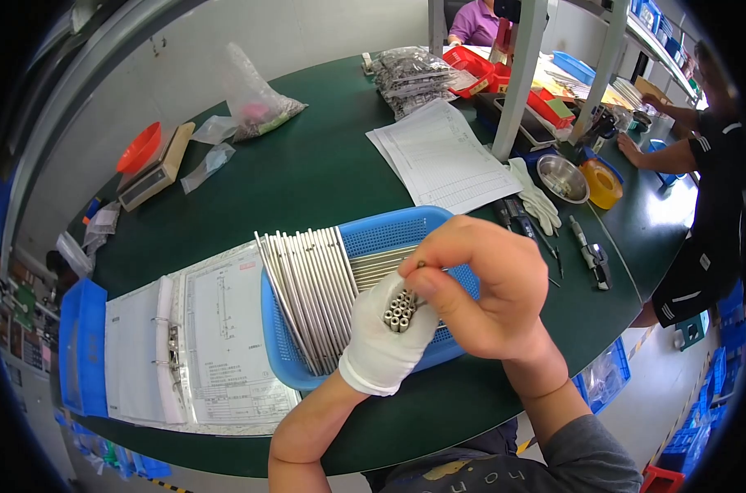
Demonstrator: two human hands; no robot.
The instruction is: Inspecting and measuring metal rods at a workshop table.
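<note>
The dark green table [340,152] carries an open ring binder with white printed pages [143,349] at its near left corner. A flat, light-coloured scale [154,181] and a round red-orange bowl [140,146] occupy the left edge. A filled clear plastic bag [250,94] sits toward the far edge. Near the right edge: a round metal bowl [564,178], a ring-shaped yellow tape roll [601,184].

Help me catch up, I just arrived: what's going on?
The person's gloved left hand grips a bundle of thin metal tubes, open ends showing. The bare right hand pinches a small dark piece, too small to identify. Below the hands, a blue basket holds metal rods; an open binder lies to its left.
</note>
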